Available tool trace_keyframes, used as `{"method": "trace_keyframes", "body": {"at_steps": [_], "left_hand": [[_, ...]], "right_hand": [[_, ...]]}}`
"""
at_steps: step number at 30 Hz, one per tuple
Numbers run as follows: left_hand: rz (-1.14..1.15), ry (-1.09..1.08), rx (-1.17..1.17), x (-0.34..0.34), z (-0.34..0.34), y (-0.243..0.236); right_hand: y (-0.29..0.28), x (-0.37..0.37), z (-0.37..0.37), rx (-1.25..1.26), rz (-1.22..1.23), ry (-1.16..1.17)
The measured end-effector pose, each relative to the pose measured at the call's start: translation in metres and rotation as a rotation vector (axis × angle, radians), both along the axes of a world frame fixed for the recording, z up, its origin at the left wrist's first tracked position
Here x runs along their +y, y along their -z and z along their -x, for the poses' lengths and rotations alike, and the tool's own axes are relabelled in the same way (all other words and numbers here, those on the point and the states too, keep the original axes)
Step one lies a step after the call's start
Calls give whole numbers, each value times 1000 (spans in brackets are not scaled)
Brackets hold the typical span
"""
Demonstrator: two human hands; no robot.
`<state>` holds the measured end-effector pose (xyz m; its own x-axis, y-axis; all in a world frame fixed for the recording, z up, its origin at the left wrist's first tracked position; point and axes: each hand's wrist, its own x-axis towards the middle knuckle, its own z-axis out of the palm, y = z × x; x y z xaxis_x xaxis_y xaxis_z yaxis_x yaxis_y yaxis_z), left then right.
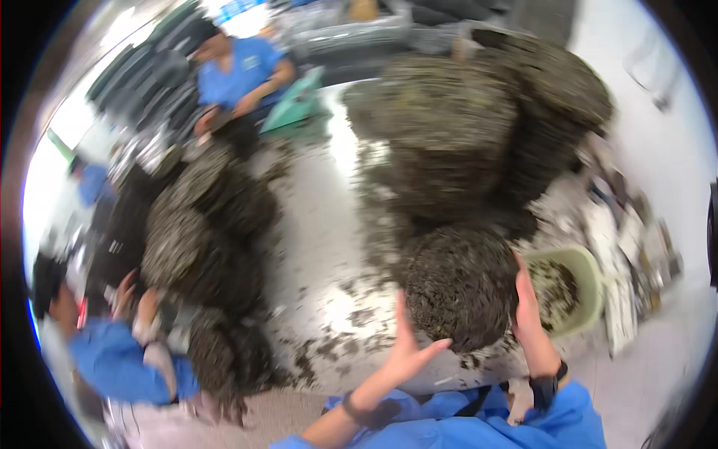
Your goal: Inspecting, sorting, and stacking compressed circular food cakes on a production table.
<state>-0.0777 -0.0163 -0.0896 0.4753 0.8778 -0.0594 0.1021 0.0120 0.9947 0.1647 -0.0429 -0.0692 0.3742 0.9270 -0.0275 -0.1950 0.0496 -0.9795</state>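
Between my two hands is a round, dark brown-black cake (464,288) of matted leafy stuff that looks like dried seaweed. My left hand (407,348) is at its lower left edge, thumb stretched along the near rim. On the other side, my right hand (526,299) presses its right edge, with some fingers hidden behind the cake. Just beyond the cake rises a tall stack of similar round cakes (449,112). A pale green tub (591,299) with dark crumbs in it stands close to my right hand.
Dark crumbs lie scattered over the shiny metal table (307,217). Another stack (561,75) stands at the far right, and more stacked cakes (176,247) line the left side. Co-workers in blue sit at left (123,359) and far left (243,71). White packaging (609,254) lies at right.
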Motion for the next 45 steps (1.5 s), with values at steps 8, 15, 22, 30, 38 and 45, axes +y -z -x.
{"method": "trace_keyframes", "body": {"at_steps": [8, 15, 22, 30, 38, 45], "left_hand": [[3, -450, -165, 15, 41, 21], [513, -255, -472, 23, 59, 9], [528, -154, -517, 24, 95, 10], [-543, -863, 153, -34, 186, -24], [-250, -1640, 173, -79, 327, 15], [-17, -1212, -829, -56, 374, 104]], "right_hand": [[41, -18, 8, 44, 78, 45], [99, 7, -6, 631, 224, -350], [46, 10, 47, 753, 449, -356], [-23, 38, 138, 647, 364, -584], [-51, 91, 322, 672, 526, -977], [-25, 127, 445, 646, 531, -1018]]}}
